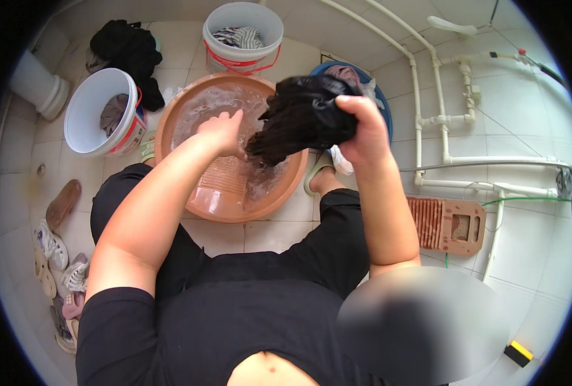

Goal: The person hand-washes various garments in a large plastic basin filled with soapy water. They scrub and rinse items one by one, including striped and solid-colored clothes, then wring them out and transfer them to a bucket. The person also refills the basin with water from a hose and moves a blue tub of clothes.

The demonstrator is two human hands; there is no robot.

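Observation:
Wet black clothing (299, 122), bunched up, hangs from my right hand (366, 128), raised over the right side of a brown round basin (170, 122). My right thumb presses on top of the cloth; the other fingers are mostly hidden behind it. Just left of the cloth, my left hand (221, 134) hovers above the basin with its fingers apart and nothing visible in them. Its lower edge comes close to the cloth; whether they touch I cannot tell. Sudsy water (225, 100) and a ribbed washboard surface (221, 183) show inside the basin.
White buckets (99, 87) (244, 19) with clothes stand left and behind. Dark clothes (128, 51) lie at the far left. A blue tub (382, 106) sits behind my right hand. Shoes (51, 244) line the left; a brown washboard (450, 225) and white pipes (443, 83) are right.

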